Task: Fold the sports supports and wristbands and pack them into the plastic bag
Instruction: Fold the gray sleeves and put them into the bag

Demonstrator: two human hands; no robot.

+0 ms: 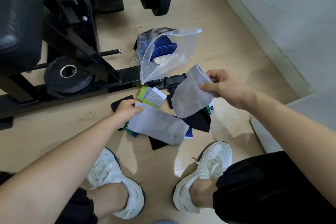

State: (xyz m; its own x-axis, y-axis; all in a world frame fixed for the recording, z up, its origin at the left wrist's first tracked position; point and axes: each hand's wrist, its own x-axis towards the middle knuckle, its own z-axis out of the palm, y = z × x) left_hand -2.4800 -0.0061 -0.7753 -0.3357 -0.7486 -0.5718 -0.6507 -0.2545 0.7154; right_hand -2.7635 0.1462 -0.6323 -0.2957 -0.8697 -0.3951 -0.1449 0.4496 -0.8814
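Note:
My right hand (pixel 221 84) pinches a grey sleeve support (pixel 190 94) by its upper end, so it hangs above the floor. My left hand (pixel 127 110) grips the end of a second grey sleeve support (pixel 160 125) that lies across the pile. Under them sits a heap of black, blue and green supports (pixel 199 121). A green, grey and white wristband (pixel 152 96) lies just beyond. The clear plastic bag (pixel 169 54) stands open behind the pile, with a blue support (pixel 164 48) and a white item inside.
A black and yellow gym machine frame (pixel 76 42) with weight plates (pixel 67 78) fills the left and back. A black buckle strap (pixel 171 81) lies by the bag. My two white shoes (pixel 116 182) stand on the wooden floor near me. A white wall and ledge run on the right.

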